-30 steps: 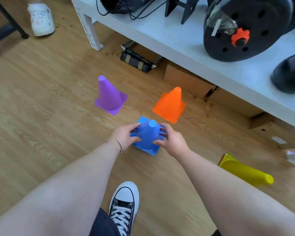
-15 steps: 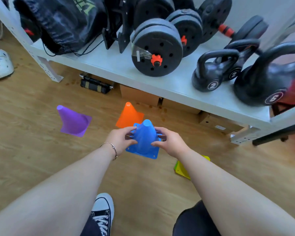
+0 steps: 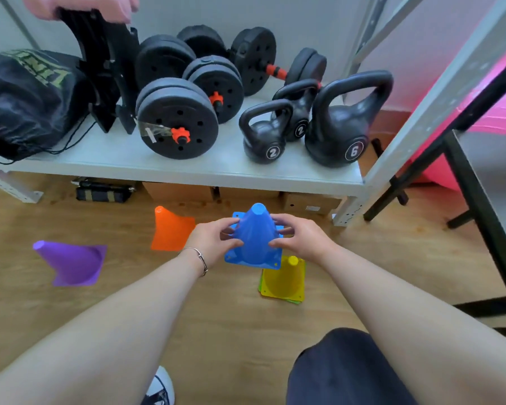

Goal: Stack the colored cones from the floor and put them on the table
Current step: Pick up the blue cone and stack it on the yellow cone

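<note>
I hold a blue cone (image 3: 256, 238) upright in the air with both hands, my left hand (image 3: 214, 241) on its left side and my right hand (image 3: 300, 239) on its right. Just below and to the right of it, a yellow cone (image 3: 285, 280) stands on the wooden floor, with a green edge showing under its base. An orange cone (image 3: 170, 229) stands on the floor to the left. Farther left stands a purple cone (image 3: 70, 263).
A low grey shelf (image 3: 187, 168) carries black weight plates (image 3: 177, 118), kettlebells (image 3: 341, 121) and a black bag (image 3: 27, 97). Cardboard boxes (image 3: 181, 191) sit under it. A black table frame (image 3: 479, 200) stands at the right. My shoe (image 3: 159, 388) is at the bottom.
I lifted the blue cone off the floor and carried it right, above the yellow cone. The view tilted up toward the shelf, and the yellow cone now appears upright instead of on its side.
</note>
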`<action>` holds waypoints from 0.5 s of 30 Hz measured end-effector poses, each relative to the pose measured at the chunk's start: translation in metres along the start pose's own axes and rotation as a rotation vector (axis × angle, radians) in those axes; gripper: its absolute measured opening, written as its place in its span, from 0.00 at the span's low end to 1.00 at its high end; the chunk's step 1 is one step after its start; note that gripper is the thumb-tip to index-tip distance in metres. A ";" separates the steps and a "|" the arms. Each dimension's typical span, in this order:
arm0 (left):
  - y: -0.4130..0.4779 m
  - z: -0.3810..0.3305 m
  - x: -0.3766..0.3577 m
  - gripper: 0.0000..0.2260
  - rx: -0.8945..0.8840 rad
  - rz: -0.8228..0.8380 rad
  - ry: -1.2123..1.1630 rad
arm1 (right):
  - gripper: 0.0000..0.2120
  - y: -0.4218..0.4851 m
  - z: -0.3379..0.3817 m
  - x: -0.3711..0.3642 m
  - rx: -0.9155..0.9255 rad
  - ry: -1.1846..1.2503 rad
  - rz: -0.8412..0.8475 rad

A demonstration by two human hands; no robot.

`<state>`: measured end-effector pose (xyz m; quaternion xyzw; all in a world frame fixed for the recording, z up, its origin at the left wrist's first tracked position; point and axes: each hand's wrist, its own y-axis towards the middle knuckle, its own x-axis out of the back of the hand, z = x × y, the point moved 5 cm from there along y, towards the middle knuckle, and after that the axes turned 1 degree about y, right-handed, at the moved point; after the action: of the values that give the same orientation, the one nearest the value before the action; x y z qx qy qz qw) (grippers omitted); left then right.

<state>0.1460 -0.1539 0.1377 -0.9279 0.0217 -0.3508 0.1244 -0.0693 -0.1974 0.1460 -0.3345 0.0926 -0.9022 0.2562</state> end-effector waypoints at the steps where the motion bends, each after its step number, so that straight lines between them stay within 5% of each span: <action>1: 0.002 -0.006 -0.007 0.24 -0.011 0.015 0.009 | 0.30 -0.005 -0.007 0.005 -0.015 0.005 -0.010; 15: 0.032 -0.004 -0.112 0.23 -0.004 0.182 0.001 | 0.31 -0.017 -0.113 0.010 -0.211 0.061 -0.001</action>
<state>0.0605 -0.1719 0.0600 -0.9222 0.1066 -0.3383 0.1540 -0.1559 -0.1890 0.0718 -0.3319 0.1949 -0.8973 0.2163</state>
